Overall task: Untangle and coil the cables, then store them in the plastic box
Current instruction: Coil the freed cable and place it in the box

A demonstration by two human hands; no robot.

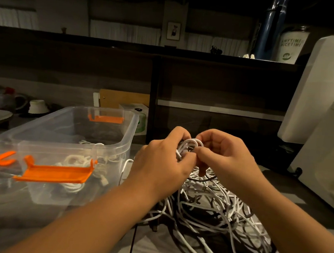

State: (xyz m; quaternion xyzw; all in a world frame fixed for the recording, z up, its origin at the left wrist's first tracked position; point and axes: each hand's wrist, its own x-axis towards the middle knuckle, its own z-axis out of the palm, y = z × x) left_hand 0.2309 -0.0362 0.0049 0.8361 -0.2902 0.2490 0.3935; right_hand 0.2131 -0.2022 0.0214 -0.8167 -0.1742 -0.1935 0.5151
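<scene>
While a small white coil (pixel 189 148) sits pinched between both hands above the tangled cable pile (pixel 215 207) on the table (pixel 171 251), the left hand (pixel 163 162) grips its side and the right hand (pixel 224 153) pinches its loops. The plastic box (pixel 68 138), orange latches (pixel 57 172) showing, stands just left, white cables inside.

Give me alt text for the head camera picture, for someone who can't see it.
The left hand and right hand grip a small coil of white cable above a tangled pile of cables on a table. To the left stands a clear plastic box with orange latches, white cables already inside.
</scene>
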